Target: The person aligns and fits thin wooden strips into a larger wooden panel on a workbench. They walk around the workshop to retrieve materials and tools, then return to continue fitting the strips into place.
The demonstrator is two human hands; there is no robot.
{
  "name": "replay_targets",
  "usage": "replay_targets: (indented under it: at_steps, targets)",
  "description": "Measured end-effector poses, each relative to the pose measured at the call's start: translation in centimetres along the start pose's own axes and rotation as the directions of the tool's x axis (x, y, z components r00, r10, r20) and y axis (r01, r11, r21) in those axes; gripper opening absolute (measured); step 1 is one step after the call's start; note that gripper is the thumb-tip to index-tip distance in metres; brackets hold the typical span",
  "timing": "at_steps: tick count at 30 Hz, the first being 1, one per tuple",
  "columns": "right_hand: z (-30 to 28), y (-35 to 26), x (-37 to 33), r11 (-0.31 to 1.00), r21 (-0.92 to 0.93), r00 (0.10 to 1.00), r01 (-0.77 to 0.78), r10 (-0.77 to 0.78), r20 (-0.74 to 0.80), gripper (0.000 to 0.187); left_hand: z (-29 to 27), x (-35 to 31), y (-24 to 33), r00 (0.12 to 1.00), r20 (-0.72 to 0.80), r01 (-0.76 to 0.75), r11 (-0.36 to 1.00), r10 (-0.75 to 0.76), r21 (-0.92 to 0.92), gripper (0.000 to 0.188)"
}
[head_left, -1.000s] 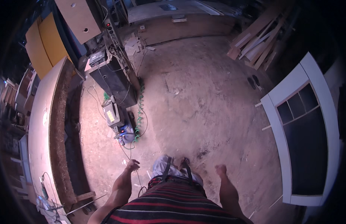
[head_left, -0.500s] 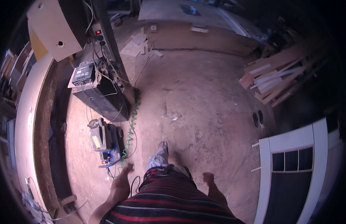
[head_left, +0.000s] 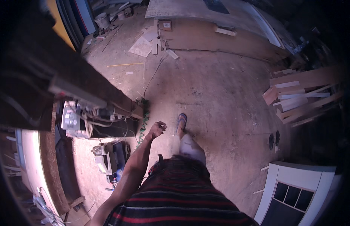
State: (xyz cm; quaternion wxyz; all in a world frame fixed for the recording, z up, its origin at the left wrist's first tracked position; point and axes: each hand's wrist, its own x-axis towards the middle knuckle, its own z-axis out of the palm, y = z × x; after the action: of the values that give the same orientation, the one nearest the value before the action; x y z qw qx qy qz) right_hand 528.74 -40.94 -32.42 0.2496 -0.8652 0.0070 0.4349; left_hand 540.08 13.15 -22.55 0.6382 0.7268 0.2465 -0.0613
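My left hand (head_left: 157, 129) hangs in front of me over the floor, its fingers loosely bent and apart with nothing seen in them. Closest to it is a green coiled hose (head_left: 146, 119), which runs down beside a dark cabinet; the hand does not touch it. My right hand is out of view, hidden past my striped shirt. One sandalled foot (head_left: 181, 119) is stretched forward on the floor. Left of my forearm, a grey and blue machine (head_left: 107, 161), perhaps a compressor, stands on the floor.
A dark post (head_left: 107, 88) with a power strip and tangled cables rises at the left. Wood offcuts (head_left: 295, 94) are piled at the right, near a pair of dark slippers (head_left: 274, 140). A white panelled door (head_left: 292, 175) stands at the lower right. Ahead is a large worktable (head_left: 190, 35).
I have stepped forward, so the post and cabinet are nearer. My left hand has swung forward and up; my right hand has gone out of view. The other leg is now in front.
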Motion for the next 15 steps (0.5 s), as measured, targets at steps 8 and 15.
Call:
replay_targets:
  at_steps: [8,15]
  targets:
    - [-28.5,-18.4,34.8,0.805,-0.577,0.923,0.14,-0.317,-0.217,0.02,-9.8,2.6,-7.3,0.805,-0.101,0.571,0.809,-0.585,-0.137,0.027]
    - [-49.9,-55.5,45.8,0.912,-0.044,0.822,0.409,-0.389,-0.417,0.031,-12.8,8.6,-6.4,0.68,-0.13,0.572,0.632,-0.722,-0.523,0.026]
